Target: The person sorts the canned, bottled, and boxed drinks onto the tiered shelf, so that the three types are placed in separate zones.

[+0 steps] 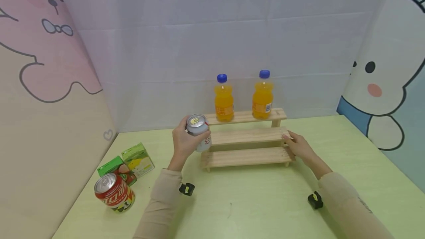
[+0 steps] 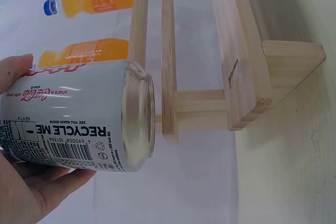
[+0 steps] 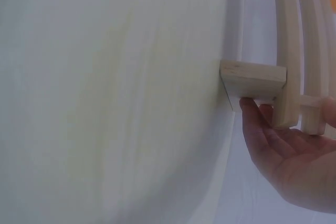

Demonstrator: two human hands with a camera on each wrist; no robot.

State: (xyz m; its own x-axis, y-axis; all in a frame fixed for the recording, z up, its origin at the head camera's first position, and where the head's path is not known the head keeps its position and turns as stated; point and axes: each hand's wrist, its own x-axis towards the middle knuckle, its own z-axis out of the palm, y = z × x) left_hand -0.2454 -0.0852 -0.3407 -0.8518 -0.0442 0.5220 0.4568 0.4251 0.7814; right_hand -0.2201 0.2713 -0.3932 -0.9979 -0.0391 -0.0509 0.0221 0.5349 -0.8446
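Observation:
My left hand (image 1: pixel 187 139) grips a silver-white soda can (image 1: pixel 199 130) with red Coca-Cola lettering. Its tab end faces up in the head view, and the can hangs at the left end of a three-step wooden rack (image 1: pixel 249 157). From the left wrist the can's base (image 2: pixel 139 121) and printed side show, the rack lying just beyond. At the rack's right end, my right hand (image 1: pixel 300 148) holds the middle step, thumb on top and fingers curled beneath, as the right wrist view shows fingers (image 3: pixel 257 129) against the wooden end.
Two orange drink bottles (image 1: pixel 224 100) with blue caps stand on the top step. On the table's left are a red soda can (image 1: pixel 114 193), a yellow-green carton (image 1: pixel 137 159) and a green-and-red carton (image 1: pixel 114 166). A pale curtain (image 1: pixel 186 54) hangs behind the rack.

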